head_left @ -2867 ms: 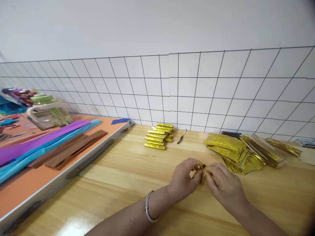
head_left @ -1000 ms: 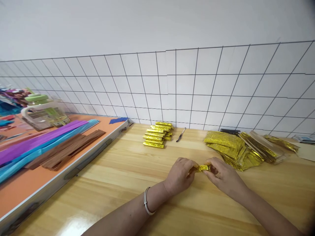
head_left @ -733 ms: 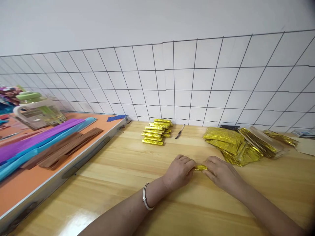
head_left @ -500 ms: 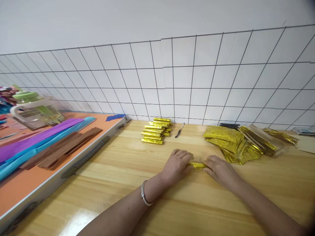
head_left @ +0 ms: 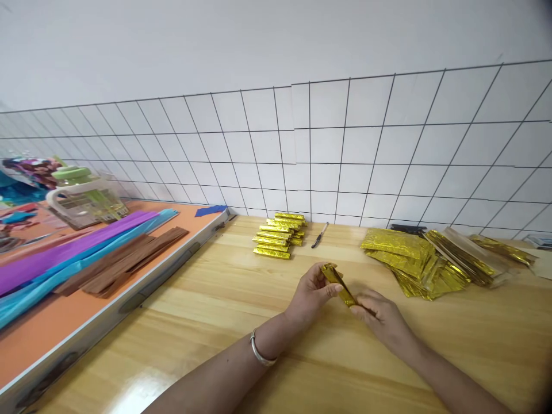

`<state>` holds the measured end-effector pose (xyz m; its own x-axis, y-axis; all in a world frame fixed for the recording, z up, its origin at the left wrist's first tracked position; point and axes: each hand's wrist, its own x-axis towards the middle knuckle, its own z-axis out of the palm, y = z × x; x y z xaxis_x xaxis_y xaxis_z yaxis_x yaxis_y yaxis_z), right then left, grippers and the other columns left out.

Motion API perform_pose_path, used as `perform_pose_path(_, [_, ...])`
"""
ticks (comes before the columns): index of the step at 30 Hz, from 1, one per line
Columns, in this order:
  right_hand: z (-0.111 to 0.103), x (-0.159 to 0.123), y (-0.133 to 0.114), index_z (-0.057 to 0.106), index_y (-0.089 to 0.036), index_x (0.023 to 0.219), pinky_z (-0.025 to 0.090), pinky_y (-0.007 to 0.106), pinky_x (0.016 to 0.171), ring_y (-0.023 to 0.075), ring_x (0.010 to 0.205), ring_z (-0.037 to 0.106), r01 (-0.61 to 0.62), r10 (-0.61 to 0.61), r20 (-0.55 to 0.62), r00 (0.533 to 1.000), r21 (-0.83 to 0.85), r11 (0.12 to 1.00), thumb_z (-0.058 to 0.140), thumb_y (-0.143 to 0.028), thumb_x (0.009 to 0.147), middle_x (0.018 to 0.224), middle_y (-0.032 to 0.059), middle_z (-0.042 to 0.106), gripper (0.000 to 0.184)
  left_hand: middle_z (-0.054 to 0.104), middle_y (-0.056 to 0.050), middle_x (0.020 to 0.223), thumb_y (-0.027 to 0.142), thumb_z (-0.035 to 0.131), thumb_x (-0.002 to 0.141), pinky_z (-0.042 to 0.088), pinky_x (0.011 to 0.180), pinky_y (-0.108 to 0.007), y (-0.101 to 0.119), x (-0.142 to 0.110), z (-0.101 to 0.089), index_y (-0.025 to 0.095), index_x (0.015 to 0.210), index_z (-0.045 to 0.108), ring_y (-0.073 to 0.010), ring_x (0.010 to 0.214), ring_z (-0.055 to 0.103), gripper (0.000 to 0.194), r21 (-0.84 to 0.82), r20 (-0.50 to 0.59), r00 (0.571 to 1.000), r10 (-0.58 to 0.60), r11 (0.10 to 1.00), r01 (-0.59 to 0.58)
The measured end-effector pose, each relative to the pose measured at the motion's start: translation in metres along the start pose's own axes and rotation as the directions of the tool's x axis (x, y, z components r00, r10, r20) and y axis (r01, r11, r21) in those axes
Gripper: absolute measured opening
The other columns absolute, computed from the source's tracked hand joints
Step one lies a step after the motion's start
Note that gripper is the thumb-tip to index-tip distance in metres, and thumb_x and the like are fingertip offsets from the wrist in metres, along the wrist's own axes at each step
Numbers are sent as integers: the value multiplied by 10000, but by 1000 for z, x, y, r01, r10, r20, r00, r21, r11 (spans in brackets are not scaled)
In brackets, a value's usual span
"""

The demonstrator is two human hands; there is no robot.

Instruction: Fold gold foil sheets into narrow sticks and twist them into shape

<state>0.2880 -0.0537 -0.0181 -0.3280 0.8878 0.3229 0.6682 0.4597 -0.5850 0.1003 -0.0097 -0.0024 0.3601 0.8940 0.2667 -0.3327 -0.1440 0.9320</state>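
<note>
Between both hands is a narrow folded strip of shiny gold foil (head_left: 344,290), tilted, its upper left end raised. My left hand (head_left: 313,293) grips the far end, thumb on the near side and fingers behind. At the lower right end, my right hand (head_left: 382,316) pinches the strip with thumb and fingers. Beyond my left hand, several similar folded gold strips (head_left: 273,244) lie stacked near the wall. To the right lies a pile of flat gold foil sheets (head_left: 409,259), some of which look to be in clear wrapping.
A pen (head_left: 319,236) lies on the wooden table (head_left: 207,322) near the stack. On the left, an orange board (head_left: 142,264) with a raised edge carries brown strips (head_left: 129,264), purple and blue strips, and a clear container with a green-lidded bottle (head_left: 73,175). A tiled wall (head_left: 332,144) stands behind.
The gold strip has turned from lying level at the table to tilted, with its left end raised. Both hands have turned with it, and the whole view has shifted slightly.
</note>
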Motion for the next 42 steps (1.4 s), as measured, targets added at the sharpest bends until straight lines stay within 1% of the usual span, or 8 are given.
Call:
perform_pose_path(3, [5, -4, -6, 633, -198, 795, 456, 313, 721, 183, 812, 556, 45, -40, 46, 998, -114, 993, 501, -294, 875, 805, 39, 612, 181, 606, -37, 852, 334, 742, 688, 446, 699, -263, 6, -3, 1, 154, 953, 550, -128, 767, 556, 374, -6, 69, 998, 7, 1000, -7])
perform_pose_path(8, [12, -10, -15, 651, -201, 851, 440, 344, 762, 211, 852, 543, 108, -93, 72, 993, -267, 958, 566, -253, 836, 828, 52, 627, 101, 569, -11, 725, 363, 733, 693, 409, 648, -244, 13, -7, 0, 125, 891, 569, -106, 668, 501, 351, 221, 198, 980, -16, 975, -28])
perform_pose_path(12, [11, -10, -18, 642, -202, 886, 434, 377, 769, 232, 854, 540, 120, -97, 86, 992, -336, 934, 584, -255, 823, 832, 59, 629, 101, 544, -1, 689, 360, 697, 731, 402, 644, -242, 16, -8, -1, 122, 903, 568, -104, 651, 489, 321, 302, 251, 968, 2, 950, -81])
perform_pose_path(19, [-4, -9, -27, 512, -202, 936, 454, 323, 717, 190, 821, 570, 84, -94, -46, 995, -171, 982, 519, -221, 850, 884, 44, 613, 88, 597, -39, 850, 281, 679, 761, 440, 668, -241, 12, -11, 0, 155, 1040, 468, -104, 699, 540, 371, 302, 253, 961, 112, 934, -188])
perform_pose_path(24, [-5, -12, -32, 426, -215, 1075, 469, 284, 701, 160, 796, 604, 33, -40, -143, 989, -51, 998, 467, -223, 879, 894, 26, 622, 201, 634, -82, 951, 225, 625, 815, 467, 728, -275, 6, -15, -1, 183, 1141, 374, -145, 823, 602, 414, 330, 257, 942, 215, 897, -295])
perform_pose_path(29, [-2, -10, -33, 478, -232, 1009, 457, 294, 756, 163, 871, 582, 87, -88, -153, 984, -18, 996, 453, -192, 878, 937, 33, 601, 139, 607, -115, 1087, 176, 604, 828, 490, 705, -264, 4, -16, 0, 208, 1173, 335, -134, 825, 609, 439, 367, 259, 920, 293, 852, -374])
perform_pose_path(35, [4, -9, -34, 493, -219, 923, 460, 253, 644, 129, 693, 572, -124, 143, -87, 986, 198, 972, 480, -214, 852, 782, -13, 594, 72, 579, -85, 1013, 215, 634, 810, 498, 707, -273, 9, -17, 0, 191, 1172, 460, -114, 748, 579, 403, 564, 255, 915, 311, 721, -403])
perform_pose_path(42, [2, -10, -28, 497, -218, 951, 457, 242, 668, 123, 728, 568, -125, 132, -7, 991, 275, 953, 475, -244, 871, 819, -8, 598, 87, 612, -52, 911, 225, 610, 822, 492, 700, -250, 16, -14, -3, 174, 1142, 498, -116, 736, 568, 343, 599, 294, 913, 282, 691, -406])
